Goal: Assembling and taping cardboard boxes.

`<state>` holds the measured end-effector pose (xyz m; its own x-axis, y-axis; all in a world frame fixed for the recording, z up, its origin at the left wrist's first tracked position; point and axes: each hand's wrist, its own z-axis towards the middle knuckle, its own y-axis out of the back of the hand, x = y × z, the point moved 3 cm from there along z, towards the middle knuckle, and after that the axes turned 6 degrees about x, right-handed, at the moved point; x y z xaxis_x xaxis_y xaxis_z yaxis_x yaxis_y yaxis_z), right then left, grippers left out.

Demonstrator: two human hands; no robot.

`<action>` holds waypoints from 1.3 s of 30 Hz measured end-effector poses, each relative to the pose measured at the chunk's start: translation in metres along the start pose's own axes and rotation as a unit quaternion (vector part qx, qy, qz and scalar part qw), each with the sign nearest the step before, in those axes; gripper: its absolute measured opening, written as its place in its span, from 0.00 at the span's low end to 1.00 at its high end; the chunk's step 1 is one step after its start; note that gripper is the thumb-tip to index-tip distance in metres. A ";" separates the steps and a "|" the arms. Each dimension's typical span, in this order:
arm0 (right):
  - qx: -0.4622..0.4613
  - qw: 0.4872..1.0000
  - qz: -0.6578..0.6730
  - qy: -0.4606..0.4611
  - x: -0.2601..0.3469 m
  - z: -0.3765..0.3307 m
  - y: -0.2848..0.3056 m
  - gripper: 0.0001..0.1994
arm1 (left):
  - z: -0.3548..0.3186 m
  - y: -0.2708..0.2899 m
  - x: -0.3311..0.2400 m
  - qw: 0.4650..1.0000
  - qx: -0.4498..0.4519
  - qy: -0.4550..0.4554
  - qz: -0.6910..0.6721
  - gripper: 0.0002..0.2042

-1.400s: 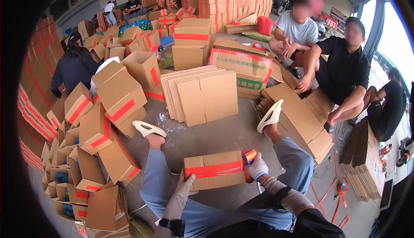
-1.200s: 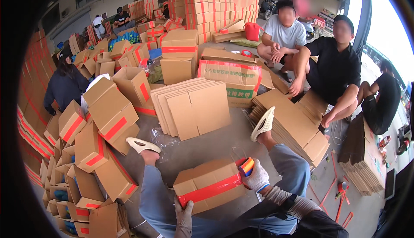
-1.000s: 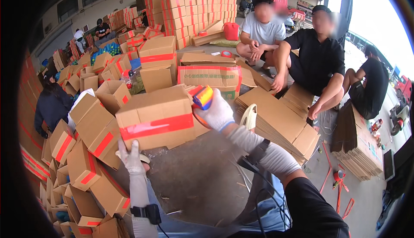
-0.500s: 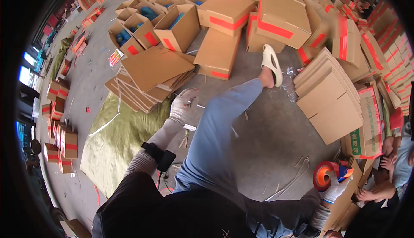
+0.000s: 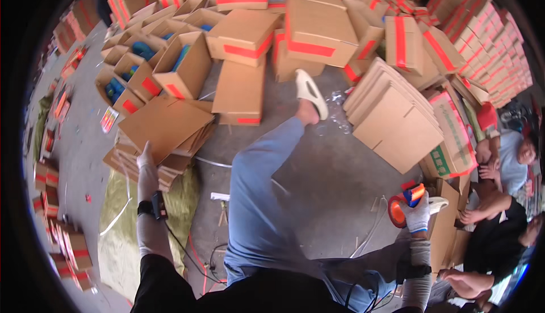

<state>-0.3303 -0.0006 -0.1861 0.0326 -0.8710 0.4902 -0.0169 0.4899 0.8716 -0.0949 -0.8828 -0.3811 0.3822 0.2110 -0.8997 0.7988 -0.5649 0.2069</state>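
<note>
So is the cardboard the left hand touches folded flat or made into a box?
Folded flat. The left hand rests on the flat cardboard, topping a stack of flat sheets.

Left hand [image 5: 146, 162] touches flat cardboard [image 5: 164, 128]; right hand [image 5: 418, 215] grips tape dispenser [image 5: 404, 203].

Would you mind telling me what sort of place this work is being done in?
Most likely a warehouse or packing floor: taped cartons stand in heaps, flat cardboard blanks lie stacked under the left hand, and the right hand holds a tape dispenser.

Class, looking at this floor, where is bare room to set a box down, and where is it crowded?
Bare concrete floor lies between the blue-trousered leg and the flat cardboard stack. Taped boxes crowd the top; flattened cartons fill the left.
</note>
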 end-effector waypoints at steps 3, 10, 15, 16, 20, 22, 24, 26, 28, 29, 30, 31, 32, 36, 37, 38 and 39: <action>0.019 0.991 -0.097 -0.086 -0.001 -0.007 0.017 0.33 | 0.009 -0.084 -0.006 0.994 0.066 -0.055 -0.062 0.32; 0.055 0.993 -0.040 -0.101 0.004 -0.030 0.039 0.34 | -0.185 -0.143 -0.138 0.950 0.128 -0.242 -0.152 0.27; 0.066 0.994 -0.059 -0.060 -0.019 -0.026 0.029 0.33 | -0.306 -0.214 -0.181 0.876 0.306 -0.327 -0.180 0.23; 0.076 0.993 -0.069 -0.061 -0.012 -0.026 0.027 0.33 | -0.318 -0.222 -0.184 0.866 0.328 -0.342 -0.159 0.23; -0.017 0.988 0.035 -0.152 -0.015 -0.040 0.032 0.37 | -0.382 -0.302 -0.207 0.780 0.288 -0.524 0.185 0.16; -0.143 0.963 0.105 -0.202 -0.053 -0.050 0.035 0.38 | -0.395 -0.360 -0.211 0.680 0.363 -0.548 0.325 0.15; -0.258 0.927 0.140 -0.235 -0.078 -0.060 0.043 0.40 | -0.402 -0.417 -0.199 0.600 0.395 -0.562 0.409 0.15; -0.319 0.905 0.142 -0.244 -0.099 -0.071 0.063 0.42 | -0.389 -0.462 -0.179 0.536 0.438 -0.585 0.422 0.16; -0.331 0.907 0.116 -0.233 -0.115 -0.102 0.088 0.41 | -0.379 -0.519 -0.159 0.407 0.561 -0.577 0.433 0.17; -0.338 0.913 0.100 -0.206 -0.123 -0.106 0.094 0.40 | -0.380 -0.542 -0.154 0.371 0.573 -0.552 0.479 0.17; -0.322 0.917 0.111 -0.210 -0.120 -0.100 0.087 0.40 | -0.369 -0.548 -0.156 0.368 0.588 -0.539 0.477 0.18; -0.313 0.938 0.086 -0.123 -0.110 -0.093 0.083 0.38 | -0.359 -0.553 -0.156 0.367 0.602 -0.530 0.471 0.18; -0.302 0.951 0.053 -0.044 -0.098 -0.093 0.080 0.37 | -0.359 -0.563 -0.155 0.360 0.600 -0.529 0.481 0.18; -0.078 0.995 0.040 0.037 -0.043 -0.053 0.026 0.38 | -0.365 -0.557 -0.148 0.337 0.520 -0.586 0.522 0.19; -0.031 0.997 0.041 0.060 -0.044 -0.046 0.008 0.39 | -0.376 -0.552 -0.146 0.350 0.478 -0.603 0.535 0.19; 0.024 0.997 0.053 0.052 -0.040 -0.046 -0.003 0.40 | -0.386 -0.541 -0.141 0.362 0.421 -0.674 0.487 0.20; 0.028 0.996 0.059 0.055 -0.038 -0.046 -0.005 0.40 | -0.391 -0.542 -0.139 0.362 0.419 -0.670 0.494 0.20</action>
<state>-0.2852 0.0315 -0.2085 0.1367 -0.7964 0.5891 -0.0833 0.5834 0.8079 -0.3996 -0.2937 -0.2181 -0.7284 -0.6840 -0.0397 -0.0562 0.0020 0.9984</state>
